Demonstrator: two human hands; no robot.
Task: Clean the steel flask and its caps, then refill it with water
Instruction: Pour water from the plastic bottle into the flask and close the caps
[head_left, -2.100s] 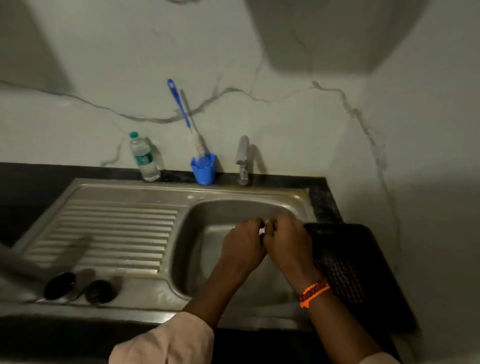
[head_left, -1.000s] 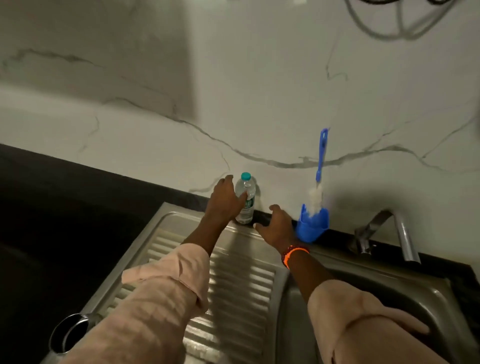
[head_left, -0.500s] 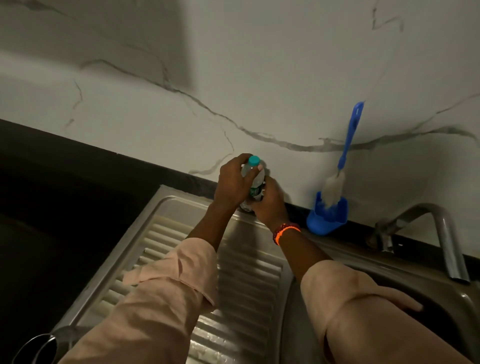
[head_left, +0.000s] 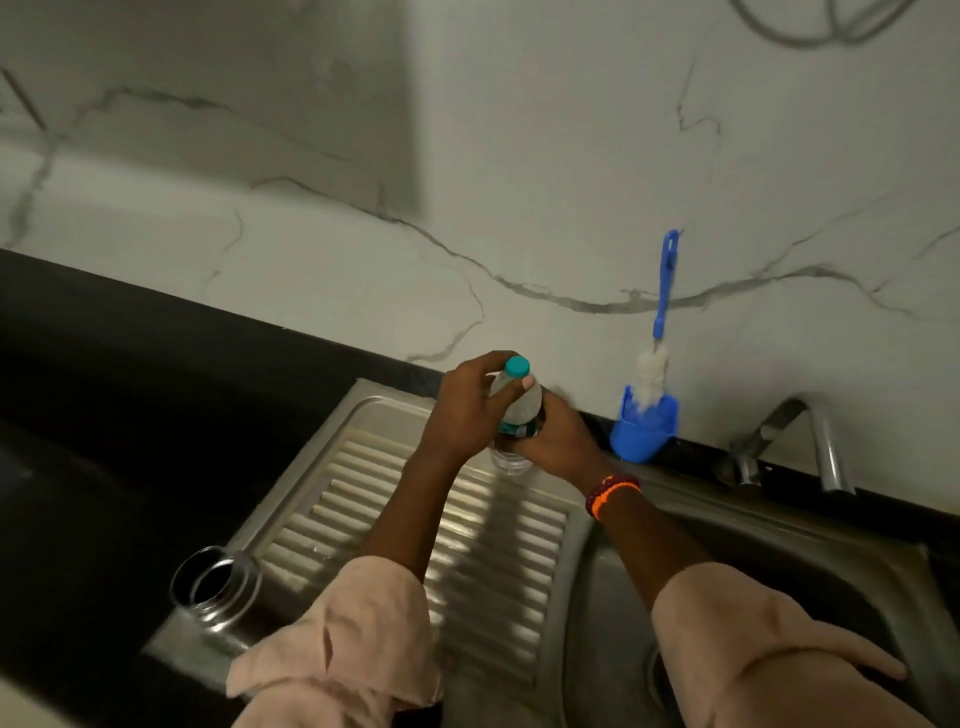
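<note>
steel flask, just one, stands open-mouthed at the drainboard's near-left corner; left hand and right hand both grip one teal-capped plastic bottle, label unreadable.

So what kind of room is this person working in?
Most likely a home kitchen, at the washing-up spot. A steel sink with a ribbed draining board is set into a dark counter, a tap stands behind it, and a blue bottle brush sits in a holder against the marble-look wall.

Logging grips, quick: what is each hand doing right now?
Left hand: grips the upper part of the plastic bottle.
Right hand: grips the same bottle lower down.
</note>
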